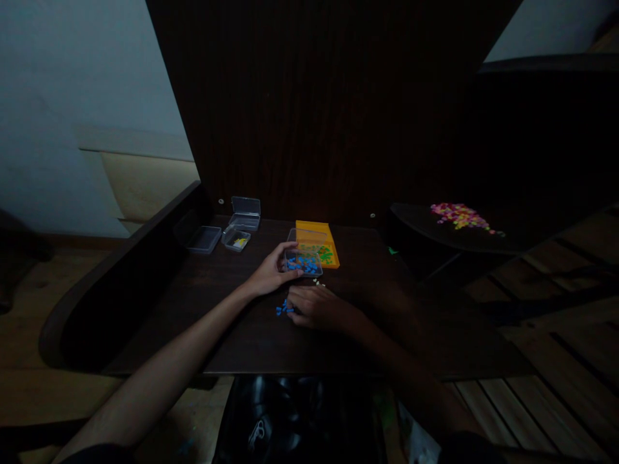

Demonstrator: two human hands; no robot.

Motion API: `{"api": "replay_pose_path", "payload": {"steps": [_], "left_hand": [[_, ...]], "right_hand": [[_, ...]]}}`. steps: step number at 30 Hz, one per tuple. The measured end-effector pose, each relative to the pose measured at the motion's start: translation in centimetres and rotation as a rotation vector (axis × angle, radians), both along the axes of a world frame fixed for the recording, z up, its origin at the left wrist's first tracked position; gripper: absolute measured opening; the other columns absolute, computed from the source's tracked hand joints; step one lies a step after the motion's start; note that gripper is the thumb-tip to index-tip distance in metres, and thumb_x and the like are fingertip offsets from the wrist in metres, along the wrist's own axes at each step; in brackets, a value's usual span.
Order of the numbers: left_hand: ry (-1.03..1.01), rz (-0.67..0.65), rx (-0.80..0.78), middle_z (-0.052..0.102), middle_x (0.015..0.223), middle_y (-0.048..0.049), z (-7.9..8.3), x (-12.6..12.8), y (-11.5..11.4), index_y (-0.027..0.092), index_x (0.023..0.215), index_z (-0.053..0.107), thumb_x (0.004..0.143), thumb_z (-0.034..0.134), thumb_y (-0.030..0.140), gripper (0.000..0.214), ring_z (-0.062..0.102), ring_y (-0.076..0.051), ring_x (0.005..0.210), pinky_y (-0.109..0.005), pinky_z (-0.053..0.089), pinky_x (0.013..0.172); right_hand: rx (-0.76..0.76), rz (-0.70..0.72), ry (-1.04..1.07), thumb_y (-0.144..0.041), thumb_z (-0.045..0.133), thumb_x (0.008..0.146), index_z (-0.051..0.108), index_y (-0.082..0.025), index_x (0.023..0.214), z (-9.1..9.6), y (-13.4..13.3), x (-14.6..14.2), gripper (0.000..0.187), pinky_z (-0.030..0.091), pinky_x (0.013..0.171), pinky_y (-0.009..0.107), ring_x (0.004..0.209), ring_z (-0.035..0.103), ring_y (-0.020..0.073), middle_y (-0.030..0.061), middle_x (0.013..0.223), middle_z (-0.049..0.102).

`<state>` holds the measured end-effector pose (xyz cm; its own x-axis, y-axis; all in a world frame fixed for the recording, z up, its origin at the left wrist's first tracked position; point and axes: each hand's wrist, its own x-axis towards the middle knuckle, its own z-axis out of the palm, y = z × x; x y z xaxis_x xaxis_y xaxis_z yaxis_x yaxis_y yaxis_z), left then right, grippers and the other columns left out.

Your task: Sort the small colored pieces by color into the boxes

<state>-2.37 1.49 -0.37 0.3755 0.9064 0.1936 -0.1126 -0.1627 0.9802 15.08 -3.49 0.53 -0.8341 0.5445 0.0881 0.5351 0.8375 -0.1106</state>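
Observation:
My left hand point(271, 269) is wrapped round the side of a small clear plastic box point(316, 273), its lid raised, with many small blue pieces point(302, 263) inside. Nearer to me, my right hand point(314, 306) is curled down on the dark tabletop, fingers closed over a little heap of loose blue pieces point(282, 309). Its palm hides part of that heap. A few pale pieces point(318, 281) lie between the right hand and the clear box. Directly behind the box sits an open yellow case point(333, 248) with green pieces point(325, 254) in it.
At the left back of the dark table point(242, 348) stand an open clear box point(235, 246) with yellow pieces and a flat clear container point(206, 240). A raised curved edge point(120, 270) bounds the left side. Multicoloured pieces point(459, 216) are piled on a ledge at right.

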Motion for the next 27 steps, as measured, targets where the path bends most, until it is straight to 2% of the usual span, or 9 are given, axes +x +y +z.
{"api": "replay_pose_path", "payload": {"steps": [4,7,9,12,15,21,24,27], "left_hand": [[0.009,0.009,-0.012,0.054,0.130,-0.0133,0.1,0.0,0.0,0.019,0.127,0.043,0.068,0.077,0.023,0.068,0.063,-0.022,0.105,-0.047,0.048,0.099],[0.018,0.015,-0.005,0.053,0.130,-0.0130,0.3,-0.1,-0.1,0.019,0.127,0.043,0.068,0.077,0.023,0.068,0.063,-0.022,0.104,-0.046,0.048,0.098],[0.028,0.020,0.007,0.053,0.129,-0.0132,0.3,-0.1,-0.1,0.019,0.127,0.043,0.068,0.076,0.024,0.068,0.063,-0.021,0.104,-0.045,0.048,0.097],[0.048,0.023,0.029,0.054,0.128,-0.0131,0.3,-0.1,-0.1,0.019,0.126,0.045,0.068,0.076,0.025,0.066,0.061,-0.023,0.106,-0.043,0.049,0.096],[0.048,0.004,0.031,0.055,0.127,-0.0125,0.3,0.0,-0.2,0.020,0.127,0.044,0.068,0.077,0.026,0.068,0.062,-0.023,0.105,-0.042,0.049,0.094],[0.041,-0.056,0.011,0.057,0.125,-0.0111,0.3,0.5,-0.9,0.021,0.126,0.043,0.068,0.077,0.023,0.067,0.062,-0.023,0.105,-0.043,0.050,0.094],[0.034,-0.089,-0.005,0.058,0.122,-0.0103,0.3,0.8,-1.4,0.020,0.126,0.043,0.069,0.076,0.022,0.066,0.062,-0.022,0.105,-0.043,0.050,0.094],[0.038,-0.113,-0.010,0.058,0.122,-0.0103,0.4,1.2,-1.8,0.020,0.126,0.042,0.070,0.076,0.023,0.066,0.061,-0.023,0.108,-0.043,0.049,0.096]], "right_hand": [[-0.074,0.040,0.064,-0.026,0.057,0.087,0.061,-0.017,0.093,0.6,0.3,0.1,0.012,0.040,0.071,0.027,0.083,0.059,0.0167,0.0059,0.093,0.065],[-0.172,0.054,0.229,-0.024,0.060,0.084,0.063,-0.017,0.090,1.3,0.7,0.4,0.009,0.040,0.069,0.024,0.076,0.058,0.0129,0.0027,0.086,0.065],[-0.256,0.049,0.355,-0.026,0.062,0.083,0.064,-0.017,0.088,1.9,0.9,0.8,0.010,0.040,0.064,0.022,0.064,0.054,0.0098,-0.0009,0.072,0.062],[-0.396,-0.047,0.532,-0.034,0.064,0.081,0.066,-0.016,0.083,2.8,1.3,1.6,0.018,0.035,0.050,0.019,0.048,0.042,0.0065,-0.0063,0.055,0.049],[-0.437,-0.200,0.702,-0.039,0.067,0.077,0.066,-0.015,0.079,3.4,2.1,2.5,0.024,0.029,0.043,0.018,0.045,0.036,0.0056,-0.0065,0.053,0.045],[-0.399,-0.356,0.820,-0.041,0.069,0.075,0.067,-0.014,0.082,2.7,3.8,3.2,0.028,0.029,0.042,0.018,0.045,0.037,0.0063,-0.0060,0.052,0.045],[-0.260,-0.325,0.723,-0.036,0.067,0.078,0.069,-0.015,0.085,2.4,4.1,2.9,0.023,0.035,0.048,0.020,0.049,0.043,0.0080,-0.0042,0.055,0.051],[-0.131,-0.262,0.613,-0.028,0.065,0.081,0.071,-0.015,0.088,2.3,4.2,2.4,0.015,0.043,0.060,0.023,0.060,0.053,0.0107,0.0014,0.071,0.065]]}}
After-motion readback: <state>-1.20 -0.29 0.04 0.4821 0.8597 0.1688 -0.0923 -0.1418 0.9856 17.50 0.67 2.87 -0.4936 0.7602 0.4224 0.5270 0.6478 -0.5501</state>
